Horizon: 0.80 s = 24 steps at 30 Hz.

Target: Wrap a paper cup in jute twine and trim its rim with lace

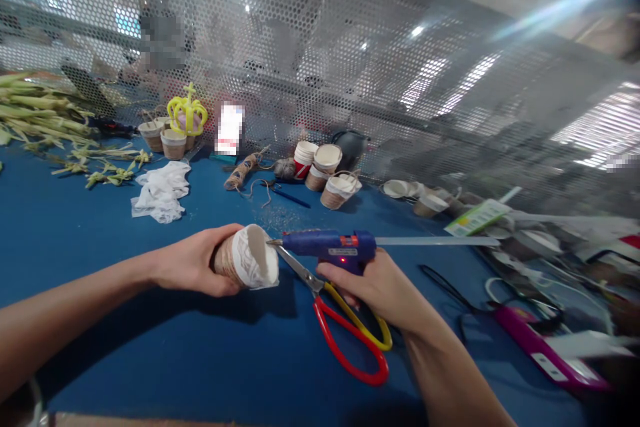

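My left hand (203, 260) is wrapped round a small twine-covered cup (244, 260), tipped so that its white mouth faces right. White lace-like trim runs around the cup's rim. In my right hand (370, 287) is a blue hot glue gun (325, 243) with a red light lit and a long clear glue stick out of its back. The nozzle points left and is right at the cup's rim; whether it touches, I cannot tell. Below the gun lie scissors (317, 287) with one red and one yellow handle, partly hidden by my right hand.
White lace cloth (161, 190) lies left on the blue table (210, 360). Behind are a twine bundle (243, 170), a lit phone (230, 128), a yellow crown (188, 113) and several cups (340, 190). Green stalks (40, 107) pile far left; a magenta power strip (545, 350) sits right.
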{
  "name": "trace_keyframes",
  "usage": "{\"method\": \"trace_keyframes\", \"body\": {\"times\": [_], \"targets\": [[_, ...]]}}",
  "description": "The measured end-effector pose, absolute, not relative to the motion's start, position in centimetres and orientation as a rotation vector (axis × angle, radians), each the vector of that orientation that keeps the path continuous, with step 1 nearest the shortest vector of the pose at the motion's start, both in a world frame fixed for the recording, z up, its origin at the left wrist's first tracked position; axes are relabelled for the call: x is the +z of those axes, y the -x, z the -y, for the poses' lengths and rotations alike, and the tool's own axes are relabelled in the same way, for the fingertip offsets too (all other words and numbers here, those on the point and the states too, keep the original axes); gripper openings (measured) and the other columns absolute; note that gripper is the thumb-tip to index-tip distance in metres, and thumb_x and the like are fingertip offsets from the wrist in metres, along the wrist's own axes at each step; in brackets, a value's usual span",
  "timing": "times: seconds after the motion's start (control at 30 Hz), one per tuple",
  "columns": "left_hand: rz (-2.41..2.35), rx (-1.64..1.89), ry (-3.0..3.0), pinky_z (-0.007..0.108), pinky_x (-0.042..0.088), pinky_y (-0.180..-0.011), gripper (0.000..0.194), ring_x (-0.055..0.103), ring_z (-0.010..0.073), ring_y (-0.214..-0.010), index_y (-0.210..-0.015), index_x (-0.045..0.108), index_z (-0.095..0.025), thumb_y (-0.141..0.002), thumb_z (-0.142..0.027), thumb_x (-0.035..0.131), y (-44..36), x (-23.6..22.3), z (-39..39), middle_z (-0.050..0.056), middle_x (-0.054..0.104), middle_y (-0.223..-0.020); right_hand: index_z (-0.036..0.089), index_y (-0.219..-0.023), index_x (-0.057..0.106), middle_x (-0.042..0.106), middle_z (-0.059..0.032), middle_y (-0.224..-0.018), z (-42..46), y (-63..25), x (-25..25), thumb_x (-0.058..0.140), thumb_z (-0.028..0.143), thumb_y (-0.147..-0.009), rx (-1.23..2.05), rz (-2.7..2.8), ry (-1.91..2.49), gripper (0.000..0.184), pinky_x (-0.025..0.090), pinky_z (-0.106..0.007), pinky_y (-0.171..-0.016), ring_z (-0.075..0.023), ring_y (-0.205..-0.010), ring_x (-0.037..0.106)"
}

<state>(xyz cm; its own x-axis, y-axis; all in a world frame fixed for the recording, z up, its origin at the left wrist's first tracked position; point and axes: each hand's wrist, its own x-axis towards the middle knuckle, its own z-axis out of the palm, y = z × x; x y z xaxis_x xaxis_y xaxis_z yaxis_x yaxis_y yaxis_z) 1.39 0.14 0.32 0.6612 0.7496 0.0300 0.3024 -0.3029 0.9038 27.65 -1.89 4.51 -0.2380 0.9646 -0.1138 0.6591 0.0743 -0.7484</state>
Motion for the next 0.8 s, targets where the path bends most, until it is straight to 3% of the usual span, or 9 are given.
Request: {"method": "trace_keyframes", "body": {"times": [0.8], "targets": [[-0.860,0.603,-1.977,0.028,0.047,-0.072,0.053,0.055,0.0187,-0.083,-0.114,0.045,-0.015,-0.064,-0.022,0.062,-1.50,0.29,-0.10,0.004,0.058,-0.097,0.019,-0.046,0.043,0.047,0.0041,-0.039,1.86,-28.14,4.62,0.058,0.040,-0.076,1.043,1.990,1.589,0.040,0.037,-0.023,-0.045,-0.0085,-0.039,0.043]]}}
